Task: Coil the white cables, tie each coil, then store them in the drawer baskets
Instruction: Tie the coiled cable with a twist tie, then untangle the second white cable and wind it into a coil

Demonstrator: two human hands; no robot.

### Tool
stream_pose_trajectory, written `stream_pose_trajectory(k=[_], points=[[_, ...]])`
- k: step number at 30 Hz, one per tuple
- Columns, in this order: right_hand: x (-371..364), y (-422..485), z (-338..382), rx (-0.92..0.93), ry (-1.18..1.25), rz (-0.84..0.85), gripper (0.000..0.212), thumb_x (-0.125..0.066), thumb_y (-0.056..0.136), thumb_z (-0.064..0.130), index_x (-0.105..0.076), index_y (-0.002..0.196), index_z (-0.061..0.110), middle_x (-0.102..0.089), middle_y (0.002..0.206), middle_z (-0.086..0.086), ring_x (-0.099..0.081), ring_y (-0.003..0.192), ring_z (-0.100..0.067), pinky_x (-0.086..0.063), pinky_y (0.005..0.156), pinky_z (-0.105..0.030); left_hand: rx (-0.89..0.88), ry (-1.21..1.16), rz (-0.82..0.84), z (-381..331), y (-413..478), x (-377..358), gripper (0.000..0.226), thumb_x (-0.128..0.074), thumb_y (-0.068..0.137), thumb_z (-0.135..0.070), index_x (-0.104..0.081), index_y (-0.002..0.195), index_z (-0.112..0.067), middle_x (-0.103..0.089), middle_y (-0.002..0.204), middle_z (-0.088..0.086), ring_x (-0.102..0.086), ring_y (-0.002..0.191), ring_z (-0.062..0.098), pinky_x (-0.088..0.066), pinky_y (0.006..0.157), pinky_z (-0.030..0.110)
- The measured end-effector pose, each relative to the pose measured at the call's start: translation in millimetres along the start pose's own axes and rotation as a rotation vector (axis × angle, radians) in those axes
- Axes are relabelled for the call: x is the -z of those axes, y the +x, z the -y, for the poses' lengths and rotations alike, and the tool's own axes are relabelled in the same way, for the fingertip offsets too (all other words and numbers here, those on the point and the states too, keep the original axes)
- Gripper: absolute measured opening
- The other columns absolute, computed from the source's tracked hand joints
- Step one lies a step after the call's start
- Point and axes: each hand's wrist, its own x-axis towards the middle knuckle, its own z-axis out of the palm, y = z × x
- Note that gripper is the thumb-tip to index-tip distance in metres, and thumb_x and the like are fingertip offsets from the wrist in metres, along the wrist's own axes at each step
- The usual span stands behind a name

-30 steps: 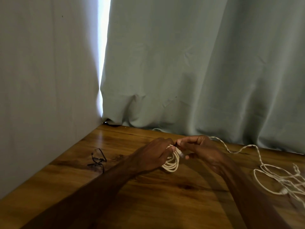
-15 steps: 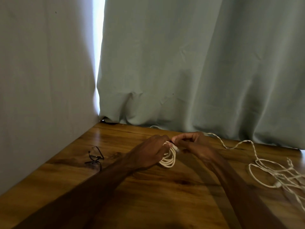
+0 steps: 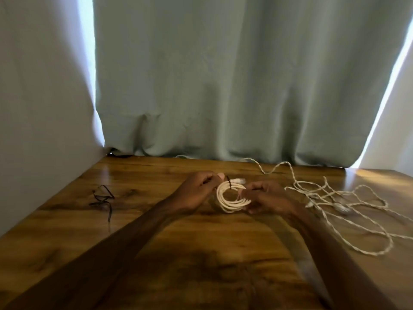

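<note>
Dim, soft-focus view; daylight glares past curtain (image 3: 234, 86) edges.

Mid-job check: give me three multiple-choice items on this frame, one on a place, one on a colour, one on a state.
1. The spare black ties lie:
A) on the table, left of the left hand
B) in a drawer
C) on a chair
2. The tie round the coil is:
A) white
B) black
C) red
3. The loose cables at the right are:
A) coiled and tied
B) in a basket
C) uncoiled on the table

Key: 1 A, dark strips lie on the wood beyond that hand. 2 B, a dark band crosses the white loops. 3 C, they sprawl in open loops.
</note>
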Motion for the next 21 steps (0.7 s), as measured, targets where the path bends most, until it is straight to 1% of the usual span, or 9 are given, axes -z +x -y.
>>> stream_pose_trajectory(k=[2,4,7,9,11,14,16,19,21], points=[[24.8,-24.7,-8.5,-0.018,-0.088,-0.052,0.021,-0.073,0.093,0.017,-0.075,0.106,0.000,-0.077,0.098,-0.021,-0.073,0.080,-0.029,-0.060,0.066,-0.029,0.011,0.030,0.004,-7.9,0.5,-15.2,0.034,-0.053,0.105,-0.041,-0.077,0.099,-0.018,-0.078,0.104,-0.005,-0.069,0.105,0.008,-0.051,0.098,0.032],[51.4,-49.7,-18.2,-0.035,-0.172,-0.116,0.021,-0.074,0.092,0.022,-0.078,0.097,0.002,-0.078,0.089,-0.017,-0.073,0.077,-0.026,-0.059,0.060,-0.027,0.039,0.075,0.042,-16.2,0.6,-32.2,0.031,-0.054,0.105,-0.037,-0.077,0.099,-0.018,-0.077,0.106,-0.007,-0.067,0.106,0.004,-0.048,0.098,0.028],[86.3,-86.1,-29.9,-0.096,-0.251,-0.225,0.031,-0.077,0.089,0.029,-0.078,0.089,-0.002,-0.077,0.074,-0.014,-0.070,0.059,-0.017,-0.052,0.049,-0.022,0.028,0.183,0.119,-32.8,-1.3,-64.7,0.025,-0.058,0.102,-0.034,-0.077,0.096,-0.018,-0.076,0.098,-0.008,-0.067,0.095,0.002,-0.049,0.089,0.027],[105.7,-107.7,-35.9,-0.170,-0.222,-0.282,0.036,-0.079,0.088,0.028,-0.077,0.090,-0.007,-0.076,0.077,-0.021,-0.069,0.059,-0.024,-0.053,0.051,-0.027,0.028,0.264,0.168,-45.9,-4.4,-87.9,0.021,-0.061,0.100,-0.034,-0.075,0.102,-0.019,-0.075,0.099,-0.006,-0.067,0.095,0.008,-0.051,0.085,0.027],[122.3,-128.6,-37.3,-0.260,-0.202,-0.297,0.035,-0.079,0.088,0.027,-0.075,0.093,-0.008,-0.076,0.081,-0.023,-0.069,0.062,-0.028,-0.056,0.056,-0.031,0.009,0.316,0.206,-55.5,-6.8,-109.1,0.018,-0.063,0.097,-0.032,-0.073,0.106,-0.019,-0.072,0.100,-0.007,-0.066,0.093,0.011,-0.050,0.079,0.022],[138.7,-155.1,-38.2,-0.384,-0.199,-0.262,0.032,-0.078,0.089,0.022,-0.072,0.097,-0.009,-0.076,0.078,-0.021,-0.068,0.056,-0.025,-0.056,0.049,-0.027,-0.067,0.418,0.268,-59.8,-9.8,-135.8,0.016,-0.064,0.095,-0.028,-0.073,0.103,-0.017,-0.068,0.094,-0.009,-0.063,0.088,0.008,-0.044,0.069,0.018],[143.0,-163.9,-43.6,-0.449,-0.184,-0.264,0.031,-0.076,0.091,0.018,-0.070,0.102,-0.010,-0.074,0.080,-0.021,-0.068,0.055,-0.026,-0.054,0.044,-0.026,-0.107,0.500,0.271,-57.9,-12.0,-147.4,0.017,-0.063,0.095,-0.028,-0.072,0.103,-0.017,-0.065,0.097,-0.008,-0.059,0.093,0.009,-0.042,0.076,0.022],[142.8,-164.9,-52.7,-0.519,-0.158,-0.306,0.032,-0.071,0.095,0.015,-0.067,0.112,-0.013,-0.071,0.082,-0.023,-0.067,0.049,-0.026,-0.053,0.039,-0.026,-0.187,0.580,0.252,-49.1,-14.8,-151.4,0.016,-0.059,0.096,-0.024,-0.067,0.108,-0.017,-0.062,0.110,-0.001,-0.052,0.111,0.017,-0.036,0.092,0.026],[143.9,-162.4,-56.4,-0.521,-0.154,-0.343,0.032,-0.069,0.096,0.015,-0.066,0.112,-0.013,-0.069,0.078,-0.022,-0.065,0.047,-0.026,-0.052,0.036,-0.026,-0.232,0.581,0.264,-42.4,-19.8,-148.6,0.018,-0.057,0.098,-0.020,-0.065,0.113,-0.015,-0.060,0.115,0.001,-0.048,0.112,0.015,-0.033,0.094,0.025]])
